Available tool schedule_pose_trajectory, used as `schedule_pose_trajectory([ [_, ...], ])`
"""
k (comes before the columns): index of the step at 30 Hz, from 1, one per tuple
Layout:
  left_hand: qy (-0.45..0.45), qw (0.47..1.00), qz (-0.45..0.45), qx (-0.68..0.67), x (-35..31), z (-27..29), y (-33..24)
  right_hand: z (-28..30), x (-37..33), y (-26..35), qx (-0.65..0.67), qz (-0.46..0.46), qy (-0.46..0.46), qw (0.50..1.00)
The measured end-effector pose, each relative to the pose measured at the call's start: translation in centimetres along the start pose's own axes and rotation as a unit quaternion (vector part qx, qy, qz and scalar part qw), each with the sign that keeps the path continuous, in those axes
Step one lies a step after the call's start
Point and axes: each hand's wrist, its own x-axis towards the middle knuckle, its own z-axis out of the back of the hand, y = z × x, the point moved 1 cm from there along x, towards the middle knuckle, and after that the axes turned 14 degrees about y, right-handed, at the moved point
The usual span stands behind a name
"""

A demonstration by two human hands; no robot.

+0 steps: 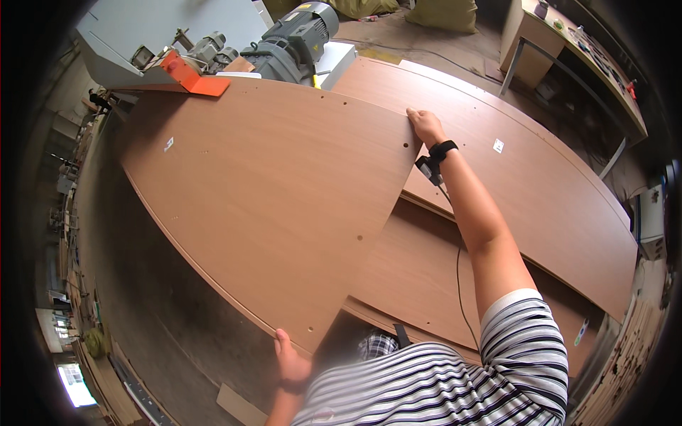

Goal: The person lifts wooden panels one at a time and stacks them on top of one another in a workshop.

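Observation:
A large brown wood-grain panel (270, 177) with several small drilled holes and a white sticker spans the middle of the view. My left hand (291, 362) grips its near corner, thumb on top and the other fingers hidden beneath. At the far right corner, my right hand (428, 128) closes over the panel's edge, with part of the fingers out of sight. A black band with a small dark device and a cable circles my right wrist. Under and right of the held panel lie more brown panels (526, 170), stacked with their edges offset.
Beyond the panel's far edge stands a machine with a grey motor (302, 35) and an orange bracket (186, 77). A workbench (575, 53) with small items is at the far right. Wooden strips (632, 369) lie on the right, and a loose board (241, 408) on the floor below.

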Motion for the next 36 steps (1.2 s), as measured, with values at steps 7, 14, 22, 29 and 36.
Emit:
schedule_pose_trajectory([
  [7,0.054,0.992,-0.021,-0.108,-4.2,-2.5,4.0,5.2,-8.0,-1.7,-0.106,0.065,-0.17,0.977],
  [14,0.061,0.984,-0.042,-0.159,-8.2,-5.3,7.9,2.4,-33.3,-8.6,0.157,0.156,-0.004,0.975],
  [22,0.193,0.959,0.083,-0.188,-13.2,-7.1,10.6,-4.3,-54.1,-10.2,0.384,-0.039,0.434,0.814],
  [29,0.211,0.966,0.085,-0.126,-11.6,-2.1,7.2,-2.7,-58.2,-8.5,0.477,-0.086,0.37,0.792],
  [36,0.132,0.976,0.065,-0.162,-5.5,5.0,2.2,-1.1,-63.6,-9.8,0.412,-0.13,0.171,0.886],
])
